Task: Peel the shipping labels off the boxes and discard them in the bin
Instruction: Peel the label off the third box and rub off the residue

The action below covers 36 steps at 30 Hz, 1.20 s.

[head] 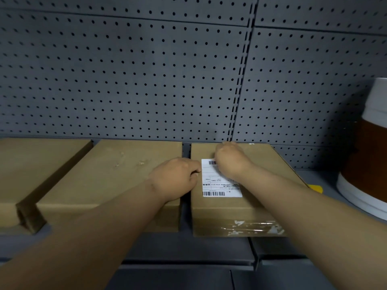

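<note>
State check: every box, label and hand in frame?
right box: closed, taped front, label on top
shipping label: still stuck flat
middle box: closed, no label, torn marks on top
left box: closed, no label visible
left hand: curled at label's left edge
right hand: curled over label's far end

Three boxes (109, 176) side by side; label (222, 185) on the rightmost.

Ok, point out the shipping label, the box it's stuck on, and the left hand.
shipping label (227, 190): head view, on its lower white area above the bottom barcode.
labelled box (230, 214): head view, bare cardboard of its top near the front edge.
left hand (176, 178): head view, back of the hand.
</note>
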Each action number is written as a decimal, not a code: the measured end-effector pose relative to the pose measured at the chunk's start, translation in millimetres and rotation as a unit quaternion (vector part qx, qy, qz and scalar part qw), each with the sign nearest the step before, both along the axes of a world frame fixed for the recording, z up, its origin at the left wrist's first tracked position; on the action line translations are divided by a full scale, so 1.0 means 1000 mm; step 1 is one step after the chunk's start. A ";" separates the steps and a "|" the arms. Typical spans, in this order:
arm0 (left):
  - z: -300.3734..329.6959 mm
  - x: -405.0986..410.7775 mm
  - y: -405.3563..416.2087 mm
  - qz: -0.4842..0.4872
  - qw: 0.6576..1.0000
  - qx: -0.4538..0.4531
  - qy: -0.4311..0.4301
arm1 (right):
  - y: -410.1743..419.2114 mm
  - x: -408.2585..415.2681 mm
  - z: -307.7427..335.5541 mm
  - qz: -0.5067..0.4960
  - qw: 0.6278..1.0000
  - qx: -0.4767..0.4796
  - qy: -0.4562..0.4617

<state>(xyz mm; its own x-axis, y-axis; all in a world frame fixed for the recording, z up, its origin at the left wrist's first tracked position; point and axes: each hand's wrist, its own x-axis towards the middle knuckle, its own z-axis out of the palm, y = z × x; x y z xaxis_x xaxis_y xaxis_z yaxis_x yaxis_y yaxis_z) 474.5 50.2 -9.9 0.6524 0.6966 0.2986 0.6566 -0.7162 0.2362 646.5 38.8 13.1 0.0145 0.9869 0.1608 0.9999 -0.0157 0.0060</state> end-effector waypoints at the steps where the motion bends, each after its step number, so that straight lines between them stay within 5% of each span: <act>1: 0.000 0.000 0.000 -0.003 1.000 -0.003 -0.001 | -0.003 0.003 0.004 0.020 1.000 -0.013 0.021; 6: 0.001 -0.001 0.002 -0.005 1.000 -0.012 -0.002 | -0.021 0.029 0.028 0.043 0.987 -0.060 0.140; 11: 0.001 -0.001 0.002 0.024 1.000 -0.003 0.005 | -0.015 0.021 0.020 0.047 0.978 0.008 0.202; 25: 0.002 0.000 0.003 0.019 1.000 0.000 0.008 | -0.034 -0.006 0.010 0.128 0.980 -0.021 0.154; 27: 0.002 0.000 0.003 0.023 1.000 -0.003 0.014 | -0.044 0.022 0.026 0.085 0.959 0.003 0.269; 29: 0.002 0.000 0.003 0.021 1.000 -0.005 0.019 | -0.049 0.067 0.057 -0.017 0.926 0.136 0.351; 31: 0.003 0.001 0.002 0.016 1.000 -0.002 0.025 | -0.052 0.102 0.086 -0.063 0.938 0.216 0.264; 36: 0.008 0.002 -0.001 0.021 0.999 -0.008 0.047 | -0.049 0.077 0.094 0.006 0.958 0.206 0.198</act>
<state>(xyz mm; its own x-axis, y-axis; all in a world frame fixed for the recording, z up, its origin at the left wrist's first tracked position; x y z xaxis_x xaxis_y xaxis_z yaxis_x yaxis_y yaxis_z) 476.3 49.1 -1.6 0.6475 0.7279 0.2258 0.7058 -0.6845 0.1827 723.1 -10.0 107.6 0.1435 0.8412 0.5213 0.9223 0.0772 -0.3786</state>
